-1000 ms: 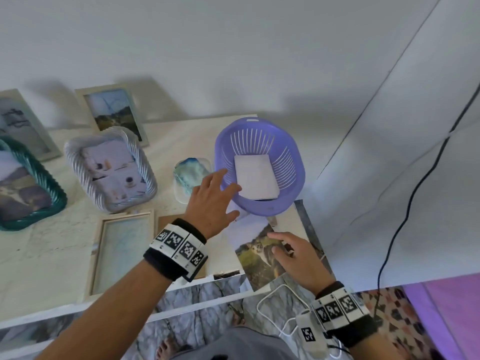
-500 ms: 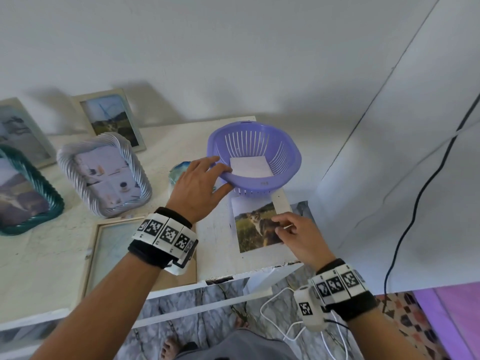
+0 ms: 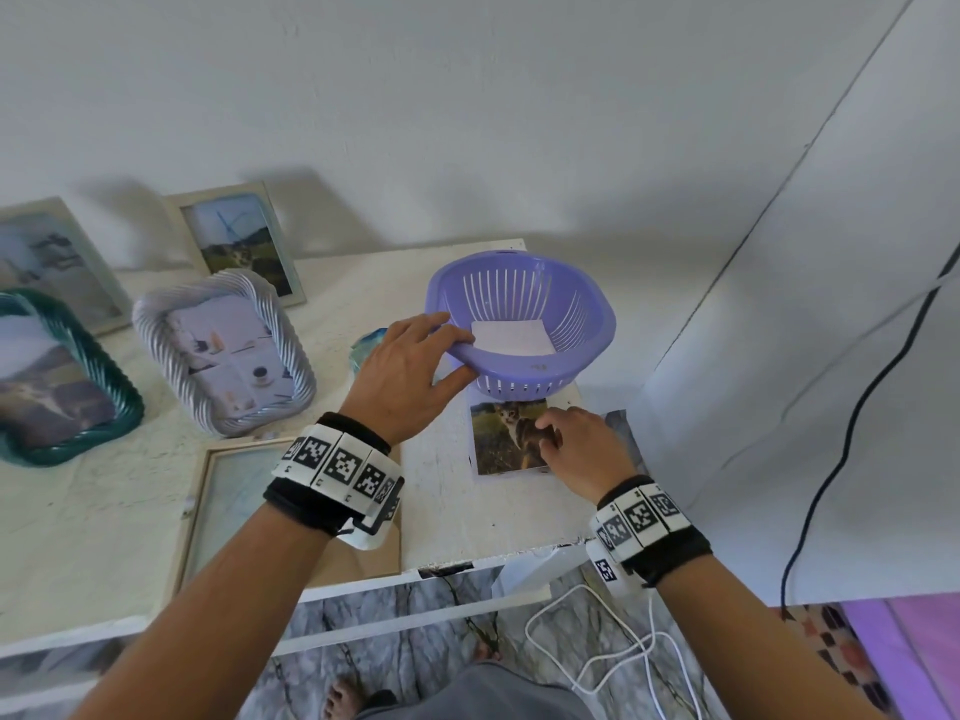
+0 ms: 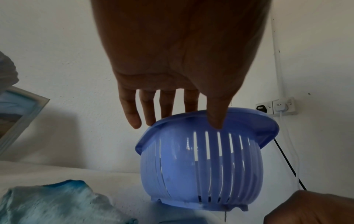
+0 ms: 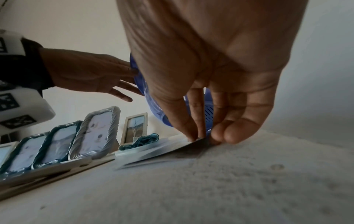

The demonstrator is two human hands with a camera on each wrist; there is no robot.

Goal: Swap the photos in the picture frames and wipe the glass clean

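Photo [image 3: 506,436] lies lengthwise away from the person, right hand [image 3: 584,449] pinching its edge, left hand [image 3: 408,374] gripping basket [image 3: 582,350].

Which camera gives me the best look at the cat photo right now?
The head view: the cat photo lies face up on the table, its picture readable, the right hand at its right edge. The right wrist view shows only its lifted edge pinched by the fingertips. The left wrist view doesn't clearly show it.

left hand [image 3: 402,371] gripping basket rim [image 3: 470,350], right hand [image 3: 584,446] pinching photo [image 3: 498,439]
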